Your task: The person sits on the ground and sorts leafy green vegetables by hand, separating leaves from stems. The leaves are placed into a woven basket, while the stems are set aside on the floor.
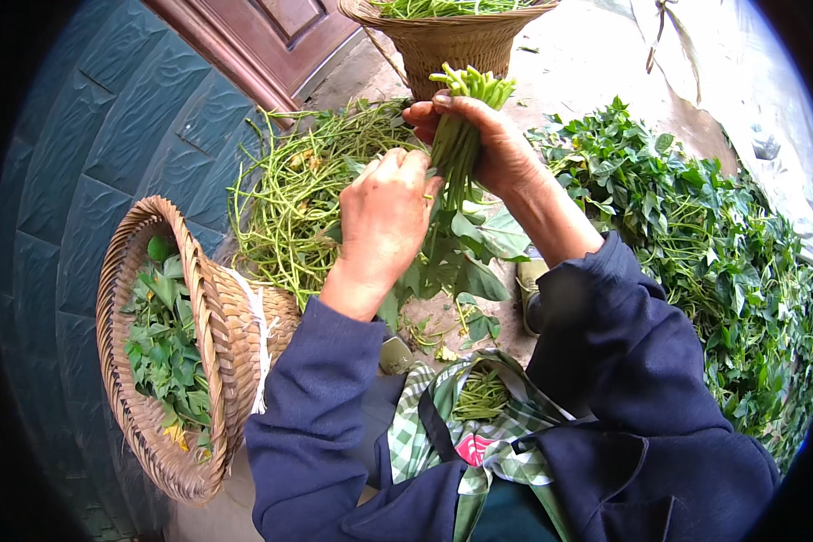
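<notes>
A bunch of cut green leafy stems (455,152) stands upright before me, pale cut ends at the top and broad leaves hanging below. My right hand (491,135) is wrapped around the stems near their upper end. Against the left side of the same bunch, my left hand (386,203) is curled with its knuckles up. A bit of green stem shows by its thumb, while its fingertips are mostly hidden. In my lap, a green checked apron (413,420) is gathered into a pouch with short green stem pieces (481,396) inside.
Left of me, a woven basket (200,284) lies tilted with loose leaves in it. Another woven basket (447,47) ahead holds green stems. A heap of bare vines (291,217) lies near the tiled wall (108,169). Leafy vines (704,251) are piled along the right.
</notes>
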A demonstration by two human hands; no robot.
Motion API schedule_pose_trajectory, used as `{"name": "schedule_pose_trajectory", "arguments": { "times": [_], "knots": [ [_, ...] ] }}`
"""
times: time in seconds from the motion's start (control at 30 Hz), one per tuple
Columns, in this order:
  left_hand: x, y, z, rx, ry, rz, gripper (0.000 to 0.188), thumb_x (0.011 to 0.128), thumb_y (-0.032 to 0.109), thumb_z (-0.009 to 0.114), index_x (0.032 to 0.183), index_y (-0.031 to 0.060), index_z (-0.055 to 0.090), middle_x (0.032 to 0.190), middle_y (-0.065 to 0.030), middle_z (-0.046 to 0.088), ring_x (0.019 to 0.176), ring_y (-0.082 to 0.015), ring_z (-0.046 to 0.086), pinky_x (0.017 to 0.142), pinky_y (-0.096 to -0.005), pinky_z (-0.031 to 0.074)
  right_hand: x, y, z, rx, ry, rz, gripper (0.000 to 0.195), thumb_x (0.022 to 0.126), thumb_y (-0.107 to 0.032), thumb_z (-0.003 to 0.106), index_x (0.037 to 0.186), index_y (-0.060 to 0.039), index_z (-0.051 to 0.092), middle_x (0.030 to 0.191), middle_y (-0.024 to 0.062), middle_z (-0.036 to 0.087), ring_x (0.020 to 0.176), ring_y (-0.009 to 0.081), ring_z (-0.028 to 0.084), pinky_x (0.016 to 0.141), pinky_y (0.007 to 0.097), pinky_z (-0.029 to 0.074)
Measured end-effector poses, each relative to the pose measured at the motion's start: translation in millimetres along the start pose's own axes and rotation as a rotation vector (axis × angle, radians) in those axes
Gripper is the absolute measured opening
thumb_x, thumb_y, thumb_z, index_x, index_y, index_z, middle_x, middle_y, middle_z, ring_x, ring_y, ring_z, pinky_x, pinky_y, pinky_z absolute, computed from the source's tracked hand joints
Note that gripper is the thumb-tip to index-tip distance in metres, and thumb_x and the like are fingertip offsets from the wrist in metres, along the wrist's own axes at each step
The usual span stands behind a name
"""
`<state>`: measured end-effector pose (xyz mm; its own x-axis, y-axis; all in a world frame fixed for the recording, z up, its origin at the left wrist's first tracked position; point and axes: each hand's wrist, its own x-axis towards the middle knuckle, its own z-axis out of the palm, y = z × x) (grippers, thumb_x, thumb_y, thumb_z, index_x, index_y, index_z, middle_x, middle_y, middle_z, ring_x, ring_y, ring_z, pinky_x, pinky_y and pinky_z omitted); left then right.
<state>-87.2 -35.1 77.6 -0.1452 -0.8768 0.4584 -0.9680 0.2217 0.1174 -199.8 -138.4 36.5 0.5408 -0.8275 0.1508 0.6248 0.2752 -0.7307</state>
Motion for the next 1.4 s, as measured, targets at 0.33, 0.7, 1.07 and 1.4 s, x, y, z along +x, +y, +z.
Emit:
{"name": "schedule_pose_trajectory", "arguments": {
  "times": [0.33, 0.7, 1.07, 1.4],
  "knots": [
    [13, -3, 17, 0.165, 0.170, 0.061, 0.010, 0.071, 0.011, 0.057, 0.081, 0.0090, 0.056, 0.073, -0.0076, 0.058, 0.067, -0.0254, 0.058, 0.058, -0.0358, 0.048, -1, 8, 11, -0.100, 0.151, -0.101, 0.020, 0.077, -0.016, 0.064, 0.092, -0.0031, 0.059, 0.078, 0.0052, 0.062, 0.076, 0.0137, 0.060, 0.073, 0.0268, 0.047],
    [8, -79, -19, -1.639, 0.410, -0.631, 0.018, 0.084, 0.023, 0.054, 0.080, 0.0061, 0.053, 0.073, -0.0028, 0.049, 0.055, -0.0085, 0.043, 0.043, -0.0214, 0.038, 13, -20, -10, 0.288, 0.208, -0.130, 0.021, 0.079, -0.020, 0.062, 0.066, -0.0059, 0.053, 0.060, 0.0039, 0.054, 0.070, 0.0199, 0.059, 0.072, 0.0364, 0.050],
    [-6, 1, -8, -0.195, 0.161, -0.153, 0.025, 0.072, 0.015, 0.068, 0.096, 0.0099, 0.061, 0.076, -0.0091, 0.056, 0.064, -0.0249, 0.058, 0.058, -0.0345, 0.047, 7, -22, -12, 0.218, 0.100, -0.199, 0.020, 0.080, -0.021, 0.057, 0.070, -0.0036, 0.056, 0.072, 0.0075, 0.060, 0.076, 0.0221, 0.060, 0.080, 0.0367, 0.049],
    [16, -10, 27, -0.181, 0.308, -0.189, 0.007, 0.073, 0.011, 0.055, 0.073, 0.0044, 0.054, 0.071, -0.0124, 0.053, 0.065, -0.0290, 0.057, 0.058, -0.0361, 0.047, 5, -17, -1, 0.172, 0.076, -0.204, 0.021, 0.081, -0.021, 0.057, 0.068, -0.0067, 0.049, 0.063, 0.0028, 0.048, 0.069, 0.0187, 0.055, 0.073, 0.0350, 0.048]
  ]
}}
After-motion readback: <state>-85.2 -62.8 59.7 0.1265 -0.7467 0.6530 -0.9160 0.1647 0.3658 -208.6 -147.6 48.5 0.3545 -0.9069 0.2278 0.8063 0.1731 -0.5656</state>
